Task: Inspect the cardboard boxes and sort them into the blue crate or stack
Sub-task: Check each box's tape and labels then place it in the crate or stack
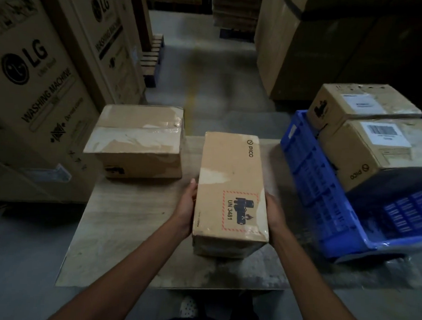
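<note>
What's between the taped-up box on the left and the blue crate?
In the head view, only the long PICO box, held at its near end by the left hand and right hand; bare tabletop either side.

Fingers of left hand (187,207) and right hand (274,214) hidden behind the held box (231,175), blue crate (308,169) cut off by the frame's right edge, white label (385,134) print too small to read, washing-machine cartons (34,79) cropped at left and top, far aisle (209,63) at upper centre dark and blurred.

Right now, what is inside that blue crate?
Two cardboard boxes sit in the blue crate, the barcode-labelled PICO box nearer, a second box behind it. What lies beneath them is covered.
</note>
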Demonstrator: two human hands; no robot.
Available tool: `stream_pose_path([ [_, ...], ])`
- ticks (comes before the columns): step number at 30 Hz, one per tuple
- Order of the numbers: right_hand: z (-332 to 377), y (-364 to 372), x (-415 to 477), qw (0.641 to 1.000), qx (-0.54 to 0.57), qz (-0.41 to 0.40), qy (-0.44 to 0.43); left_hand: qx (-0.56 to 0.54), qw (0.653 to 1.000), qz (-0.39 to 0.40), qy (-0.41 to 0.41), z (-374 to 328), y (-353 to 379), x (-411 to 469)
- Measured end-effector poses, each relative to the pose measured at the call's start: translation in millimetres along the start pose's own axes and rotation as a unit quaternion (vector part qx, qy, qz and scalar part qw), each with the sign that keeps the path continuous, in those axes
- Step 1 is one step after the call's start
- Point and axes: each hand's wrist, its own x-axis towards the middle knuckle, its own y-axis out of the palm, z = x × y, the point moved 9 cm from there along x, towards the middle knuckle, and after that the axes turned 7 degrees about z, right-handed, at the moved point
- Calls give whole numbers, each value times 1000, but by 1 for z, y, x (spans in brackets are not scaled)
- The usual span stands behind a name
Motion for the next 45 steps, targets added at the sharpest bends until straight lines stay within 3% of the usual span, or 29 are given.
stream_pose_path([
  [6, 44, 6, 20, 997, -72, 13, 13, 99, 991, -91, 10, -49, -9, 46],
  [11, 63, 36, 27, 993, -35, 101, 40, 126, 992, 18, -12, -73, 30, 71],
  [19, 116, 31, 22, 993, 19, 81, -84, 79, 993, -9, 92, -125, 44, 43],
  [26, 114, 52, 3, 981, -14, 100, -166, -37, 991, 65, 109, -120, 50, 13],
  [31, 75, 33, -5, 988, 13, 51, -143, 65, 983, 65, 159, -95, 34, 4],
  [34, 86, 19, -8, 988, 2, 45, -146, 154, 968, 58, 189, -101, 36, -2],
  [37, 121, 16, -25, 971, -111, 0, -212, 345, 901, 5, 262, -121, 50, -11],
  [39, 150, 23, -47, 907, -293, -60, -297, 511, 776, -30, 368, -139, 75, -37],
  [41, 164, 45, -66, 806, -455, -70, -373, 622, 641, -38, 449, -139, 102, -64],
  [43, 149, 68, -64, 727, -586, -19, -358, 698, 581, -14, 419, -123, 112, -62],
  [45, 131, 77, -62, 686, -647, 1, -333, 762, 553, 1, 336, -100, 106, -48],
])
